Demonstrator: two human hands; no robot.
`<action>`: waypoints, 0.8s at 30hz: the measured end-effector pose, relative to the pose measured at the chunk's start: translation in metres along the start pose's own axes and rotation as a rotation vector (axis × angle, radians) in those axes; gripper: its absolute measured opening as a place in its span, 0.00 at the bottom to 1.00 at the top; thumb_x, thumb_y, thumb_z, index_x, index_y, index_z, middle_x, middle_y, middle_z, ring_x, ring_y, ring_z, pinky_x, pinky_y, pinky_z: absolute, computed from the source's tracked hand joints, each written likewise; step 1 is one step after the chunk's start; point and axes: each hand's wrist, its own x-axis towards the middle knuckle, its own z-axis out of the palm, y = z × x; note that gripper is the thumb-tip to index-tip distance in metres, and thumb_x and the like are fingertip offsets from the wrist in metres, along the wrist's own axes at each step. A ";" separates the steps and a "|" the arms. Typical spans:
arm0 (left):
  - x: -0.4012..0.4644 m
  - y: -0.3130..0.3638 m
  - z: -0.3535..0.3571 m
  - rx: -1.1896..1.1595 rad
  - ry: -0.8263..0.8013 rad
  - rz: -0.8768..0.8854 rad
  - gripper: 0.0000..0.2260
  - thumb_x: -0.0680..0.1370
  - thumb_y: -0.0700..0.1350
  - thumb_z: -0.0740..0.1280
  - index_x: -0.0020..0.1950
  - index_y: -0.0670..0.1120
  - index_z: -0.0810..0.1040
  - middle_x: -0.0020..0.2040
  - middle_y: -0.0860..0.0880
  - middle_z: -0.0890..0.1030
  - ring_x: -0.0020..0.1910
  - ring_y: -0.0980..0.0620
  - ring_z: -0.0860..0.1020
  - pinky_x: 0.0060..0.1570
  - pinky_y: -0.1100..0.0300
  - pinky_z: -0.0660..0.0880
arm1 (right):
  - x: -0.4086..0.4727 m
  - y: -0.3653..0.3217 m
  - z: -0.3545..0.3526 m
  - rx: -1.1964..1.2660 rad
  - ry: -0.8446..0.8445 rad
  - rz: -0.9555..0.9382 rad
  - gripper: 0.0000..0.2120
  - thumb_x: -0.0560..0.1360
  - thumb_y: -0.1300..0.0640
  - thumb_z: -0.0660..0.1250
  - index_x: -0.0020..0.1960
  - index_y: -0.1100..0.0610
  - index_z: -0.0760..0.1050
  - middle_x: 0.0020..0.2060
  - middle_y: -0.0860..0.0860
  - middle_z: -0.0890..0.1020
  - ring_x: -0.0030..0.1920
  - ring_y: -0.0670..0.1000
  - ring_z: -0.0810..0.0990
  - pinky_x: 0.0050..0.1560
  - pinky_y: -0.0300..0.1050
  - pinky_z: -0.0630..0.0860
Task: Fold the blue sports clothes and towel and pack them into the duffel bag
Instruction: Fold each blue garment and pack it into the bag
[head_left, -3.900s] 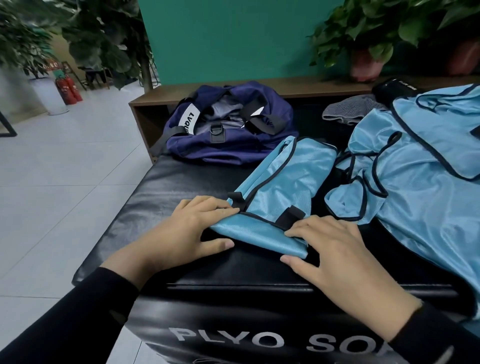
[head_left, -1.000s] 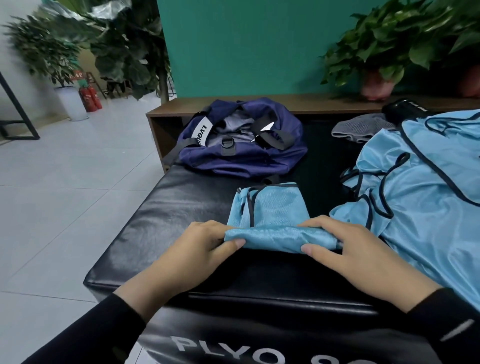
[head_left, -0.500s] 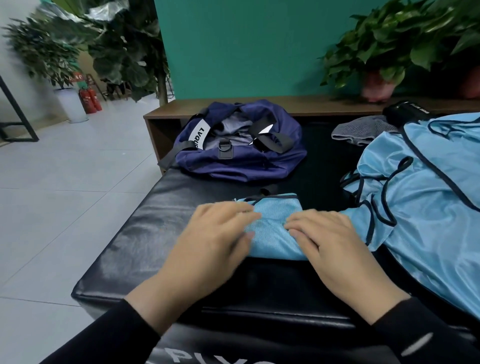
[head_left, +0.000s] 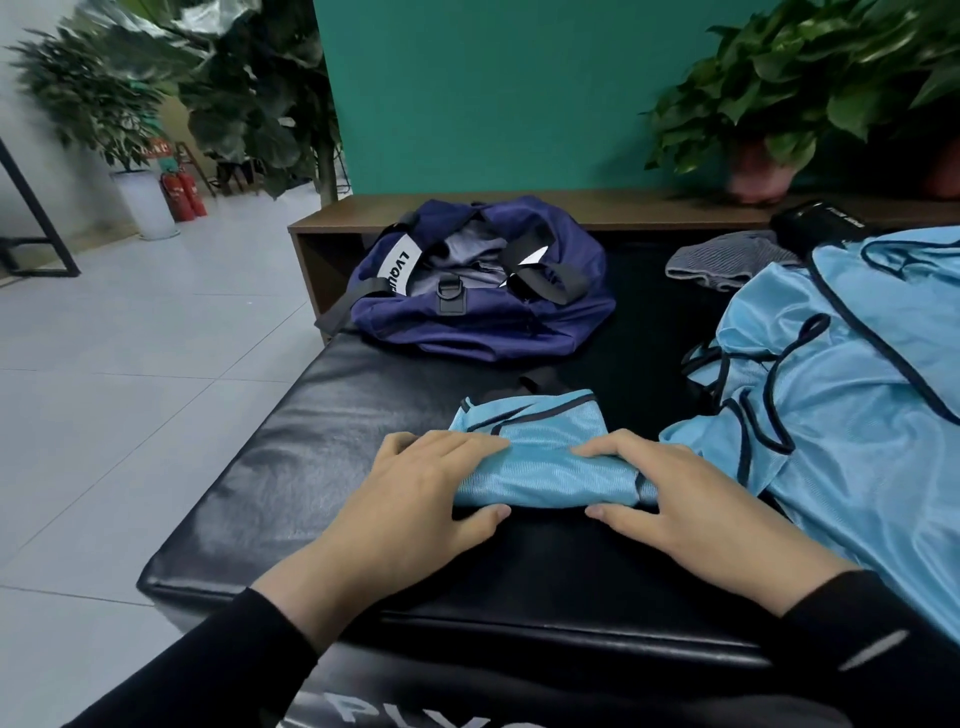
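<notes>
The person is gripping a folded light-blue mesh garment (head_left: 540, 457) at the near edge of the black padded plyo box (head_left: 322, 447). The left hand (head_left: 415, 499) is pinching its left end, fingers on top and thumb beneath; the right hand (head_left: 675, 499) is grasping the right end likewise. The navy duffel bag (head_left: 478, 312) is lying open just beyond. To lift it well, both ends should rise together, pinched firmly, so the slippery folds are not spilling open. More blue sports clothes (head_left: 841, 415) are waiting unfolded at right.
</notes>
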 end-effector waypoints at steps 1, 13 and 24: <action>-0.002 -0.001 -0.002 -0.012 0.015 0.005 0.27 0.74 0.67 0.59 0.72 0.60 0.70 0.63 0.68 0.74 0.67 0.69 0.66 0.70 0.57 0.60 | -0.002 -0.002 -0.001 0.022 0.009 -0.001 0.19 0.74 0.34 0.66 0.64 0.28 0.66 0.54 0.31 0.77 0.59 0.37 0.71 0.62 0.43 0.72; 0.010 0.001 -0.020 -0.531 0.141 -0.407 0.08 0.75 0.57 0.72 0.45 0.55 0.80 0.41 0.59 0.81 0.39 0.63 0.77 0.39 0.70 0.68 | 0.004 -0.019 0.004 0.171 0.352 0.144 0.16 0.76 0.40 0.66 0.63 0.35 0.70 0.56 0.34 0.74 0.44 0.37 0.75 0.45 0.36 0.73; 0.016 -0.028 -0.002 -0.178 0.025 -0.028 0.23 0.78 0.69 0.56 0.65 0.60 0.79 0.64 0.67 0.75 0.65 0.64 0.71 0.68 0.52 0.64 | 0.010 -0.020 0.017 -0.134 0.043 -0.113 0.31 0.75 0.29 0.59 0.76 0.33 0.60 0.74 0.24 0.55 0.73 0.25 0.45 0.72 0.27 0.46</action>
